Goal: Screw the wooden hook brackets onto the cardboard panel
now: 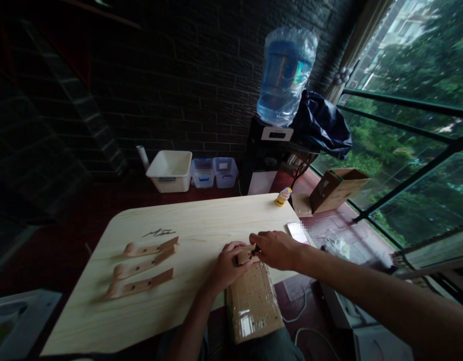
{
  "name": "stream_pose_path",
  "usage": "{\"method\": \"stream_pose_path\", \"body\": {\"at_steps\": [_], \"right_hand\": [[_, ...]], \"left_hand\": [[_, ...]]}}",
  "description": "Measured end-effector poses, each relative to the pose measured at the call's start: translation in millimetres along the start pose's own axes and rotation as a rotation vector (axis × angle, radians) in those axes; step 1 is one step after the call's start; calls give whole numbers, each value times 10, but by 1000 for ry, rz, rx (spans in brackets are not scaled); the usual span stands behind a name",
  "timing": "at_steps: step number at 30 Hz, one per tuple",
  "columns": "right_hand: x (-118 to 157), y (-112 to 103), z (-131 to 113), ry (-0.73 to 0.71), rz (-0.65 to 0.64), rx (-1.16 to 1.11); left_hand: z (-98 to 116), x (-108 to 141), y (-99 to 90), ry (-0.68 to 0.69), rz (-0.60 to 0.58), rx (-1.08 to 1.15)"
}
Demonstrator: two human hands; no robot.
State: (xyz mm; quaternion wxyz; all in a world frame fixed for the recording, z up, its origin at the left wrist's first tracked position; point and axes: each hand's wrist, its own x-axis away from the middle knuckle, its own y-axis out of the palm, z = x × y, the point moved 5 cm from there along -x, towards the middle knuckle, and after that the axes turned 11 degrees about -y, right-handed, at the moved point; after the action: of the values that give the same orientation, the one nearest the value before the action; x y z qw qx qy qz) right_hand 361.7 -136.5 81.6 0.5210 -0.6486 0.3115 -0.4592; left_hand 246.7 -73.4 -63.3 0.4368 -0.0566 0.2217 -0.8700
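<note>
My left hand (231, 261) is closed on a tan piece (244, 255), which looks like leather, over the far end of a taped cardboard box (250, 301). Its fingers hold the piece from the left. From the right, my right hand (274, 246) is closed around a small dark tool (256, 249) whose tip meets the piece; the exact kind of tool is hidden by the fingers. Several similar tan strips with curled ends and dark holes, such as this strip (144, 265), lie on the table's left side. Thin dark slivers (159, 232) lie behind them.
The pale wooden table (201, 220) has rounded corners. Near its right edge are a phone (297, 233) and a yellow-capped small bottle (283, 197). Beyond stand a water dispenser (263, 160), plastic bins (171, 173) and an open carton (336, 189). Cables (301, 313) trail on the floor.
</note>
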Motion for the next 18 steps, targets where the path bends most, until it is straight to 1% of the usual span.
{"method": "stream_pose_path", "body": {"at_steps": [3, 6, 9, 11, 13, 15, 16, 18], "right_hand": [[-10, 48, -38, -2, -38, 36], [-44, 65, -41, 55, -56, 45], [-50, 31, -12, 97, -62, 35], [-38, -5, -3, 65, -53, 20], [-28, -29, -12, -2, -43, 24], [-30, -19, -24, -50, -60, 33], [-37, -5, -26, -55, -73, 35], [-57, 19, -9, -13, -80, 24]], "left_hand": [[0, -3, 1, -1, 5, -5], [7, -7, 6, 3, 5, -3], [16, -4, 5, -2, 3, -3], [24, 1, -2, -9, 0, -4], [36, 7, -13, -10, -5, -2], [47, 12, -25, -7, -4, 3], [50, 13, -29, -6, -1, 6], [51, 13, -34, -10, 5, 10]]}}
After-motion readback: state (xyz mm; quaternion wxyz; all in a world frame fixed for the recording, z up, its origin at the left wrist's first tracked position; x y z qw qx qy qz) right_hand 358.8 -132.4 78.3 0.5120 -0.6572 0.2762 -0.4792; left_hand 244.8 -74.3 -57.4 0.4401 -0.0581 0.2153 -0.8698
